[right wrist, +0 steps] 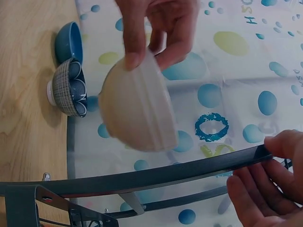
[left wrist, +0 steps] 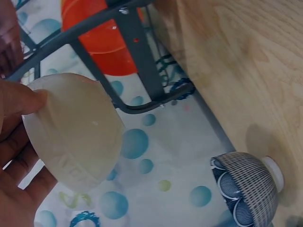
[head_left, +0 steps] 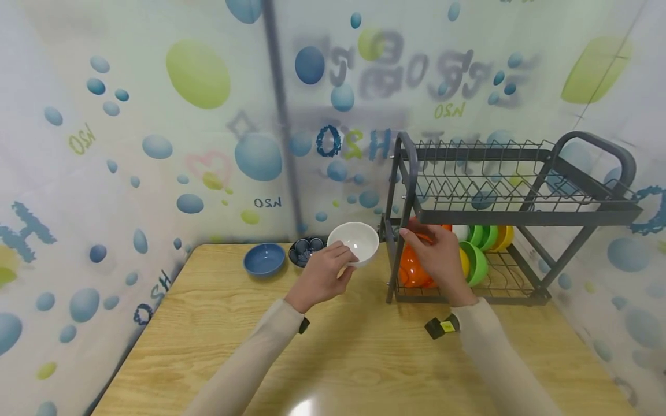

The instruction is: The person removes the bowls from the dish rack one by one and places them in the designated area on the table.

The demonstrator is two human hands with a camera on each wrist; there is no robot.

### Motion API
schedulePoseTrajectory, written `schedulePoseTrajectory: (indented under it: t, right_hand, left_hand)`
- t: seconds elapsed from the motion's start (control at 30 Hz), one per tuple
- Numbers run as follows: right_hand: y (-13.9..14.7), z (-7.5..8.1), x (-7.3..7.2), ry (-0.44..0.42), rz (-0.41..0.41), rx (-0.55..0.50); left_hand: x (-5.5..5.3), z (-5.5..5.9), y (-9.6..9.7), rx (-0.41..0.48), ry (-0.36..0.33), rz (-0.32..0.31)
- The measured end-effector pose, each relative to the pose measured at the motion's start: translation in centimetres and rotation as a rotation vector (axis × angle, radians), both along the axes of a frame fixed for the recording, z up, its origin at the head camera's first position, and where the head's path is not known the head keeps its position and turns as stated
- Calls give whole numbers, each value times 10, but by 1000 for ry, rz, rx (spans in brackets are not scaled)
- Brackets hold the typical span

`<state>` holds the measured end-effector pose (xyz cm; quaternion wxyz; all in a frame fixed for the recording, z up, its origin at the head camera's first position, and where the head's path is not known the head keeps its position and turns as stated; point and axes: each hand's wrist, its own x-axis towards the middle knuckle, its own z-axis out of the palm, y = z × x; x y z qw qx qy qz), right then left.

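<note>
My left hand (head_left: 325, 274) holds a white bowl (head_left: 361, 240) by its rim, thumb on the outside and fingers over the edge. It hangs above the table, tilted, left of a dark grey two-tier dish rack (head_left: 520, 218). In the left wrist view the bowl (left wrist: 75, 132) shows its pale outer side near the rack frame. My right hand (head_left: 439, 257) grips the rack's left upright; the right wrist view has thumb and fingers around the dark bar (right wrist: 156, 176). Orange bowls (head_left: 411, 268) stand in the lower tier, partly behind that hand.
Left of the white bowl, a blue bowl (head_left: 264, 261) and a dark patterned bowl (head_left: 299, 254) stand on the wooden table (head_left: 218, 335) near its back edge. Green bowls (head_left: 477, 266) and yellow bowls (head_left: 503, 238) fill part of the lower tier. A patterned curtain (head_left: 208, 138) hangs behind.
</note>
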<state>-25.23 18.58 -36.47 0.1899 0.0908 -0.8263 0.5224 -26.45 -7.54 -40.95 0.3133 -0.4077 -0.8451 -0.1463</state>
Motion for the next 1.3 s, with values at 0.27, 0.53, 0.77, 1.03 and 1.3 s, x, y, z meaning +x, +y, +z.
schedulePoseTrajectory:
  t: [0.27, 0.53, 0.77, 1.03, 1.3]
  right_hand:
    - [1, 0, -7, 52, -20, 60]
    - [6, 9, -14, 271, 122, 198]
    - [10, 14, -15, 226, 139, 237]
    - [10, 16, -16, 181, 142, 264]
    - [11, 17, -16, 197, 149, 257]
  left_hand:
    - [-24, -23, 9, -10, 0, 37]
    - [-47, -46, 16, -16, -48, 121]
    - [-62, -62, 21, -34, -164, 181]
    - [-71, -77, 23, -56, -237, 248]
    - [-75, -82, 25, -64, -282, 244]
